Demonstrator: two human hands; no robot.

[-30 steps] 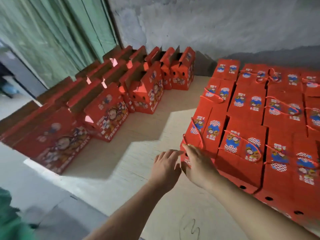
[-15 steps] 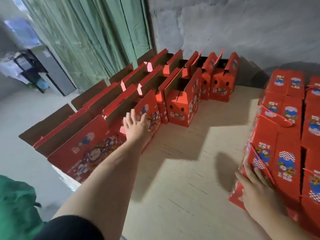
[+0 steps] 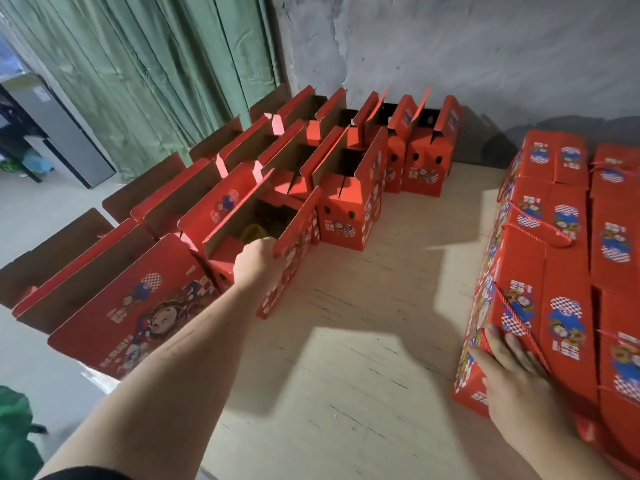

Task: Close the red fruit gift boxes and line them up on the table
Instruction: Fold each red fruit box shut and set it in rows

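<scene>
I count about ten open red cardboard gift boxes (image 3: 349, 206) and some eight closed ones (image 3: 540, 306).

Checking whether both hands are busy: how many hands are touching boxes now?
2. The left hand grips the front flap of an open box on the left; the right hand rests flat on the nearest closed box on the right.

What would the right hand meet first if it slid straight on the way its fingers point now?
The right hand lies flat on the nearest closed red cardboard gift box, fingers pointing up its top. Sliding on, it would likely catch that box's red twisted cord handle first.
</scene>
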